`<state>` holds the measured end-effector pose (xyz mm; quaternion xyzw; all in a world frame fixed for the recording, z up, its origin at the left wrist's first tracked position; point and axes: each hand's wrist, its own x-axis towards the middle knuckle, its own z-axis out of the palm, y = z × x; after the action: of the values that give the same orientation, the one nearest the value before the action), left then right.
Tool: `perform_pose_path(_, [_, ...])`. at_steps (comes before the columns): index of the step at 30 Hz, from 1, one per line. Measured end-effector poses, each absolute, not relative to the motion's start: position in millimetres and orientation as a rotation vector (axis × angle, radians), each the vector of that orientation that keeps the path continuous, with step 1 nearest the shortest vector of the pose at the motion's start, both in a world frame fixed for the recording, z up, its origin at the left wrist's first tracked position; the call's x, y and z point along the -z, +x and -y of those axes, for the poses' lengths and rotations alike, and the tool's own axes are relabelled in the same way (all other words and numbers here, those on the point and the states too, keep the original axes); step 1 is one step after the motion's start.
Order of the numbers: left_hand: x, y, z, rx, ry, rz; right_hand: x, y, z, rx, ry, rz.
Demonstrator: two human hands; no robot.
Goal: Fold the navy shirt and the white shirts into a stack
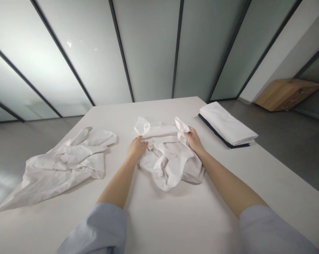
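Observation:
A rumpled white cloth garment (172, 158) lies on the table in front of me, its near part bunched in loose folds. At its far left side, my left hand (138, 146) is closed on the fabric, fingers partly tucked into the cloth. My right hand (194, 139) grips the far right side, where a twisted end of the fabric sticks up beside the fingers. Between both hands a flatter strip of the cloth is stretched across. What kind of garment it is, I cannot make out.
Another crumpled white cloth (69, 158) lies at the left, hanging toward the table's edge. Folded white fabric (225, 123) rests on a dark folded piece (214, 132) at the right edge of the white table (175, 218). Beyond stand frosted glass panels (148, 49) and a wooden cabinet (281, 94).

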<state>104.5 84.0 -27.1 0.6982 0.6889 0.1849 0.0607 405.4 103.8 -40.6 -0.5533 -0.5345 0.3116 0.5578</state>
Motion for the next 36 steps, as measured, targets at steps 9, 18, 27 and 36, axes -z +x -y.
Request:
perform_pose_path(9, [24,108,-79,-0.917,2.329,-1.982,43,386,-91,-0.368,-1.474,1.841])
perform_pose_path(18, [18,117,-77,-0.536,2.289,-1.946,33,415,-97,-0.453,-1.478,1.242])
perform_pose_path(27, [24,124,-73,-0.570,2.424,-1.995,25,418,-93,-0.525,-1.359,0.996])
perform_pose_path(36, [27,104,-91,-1.367,1.619,-1.927,29,418,-97,-0.467,-1.431,1.106])
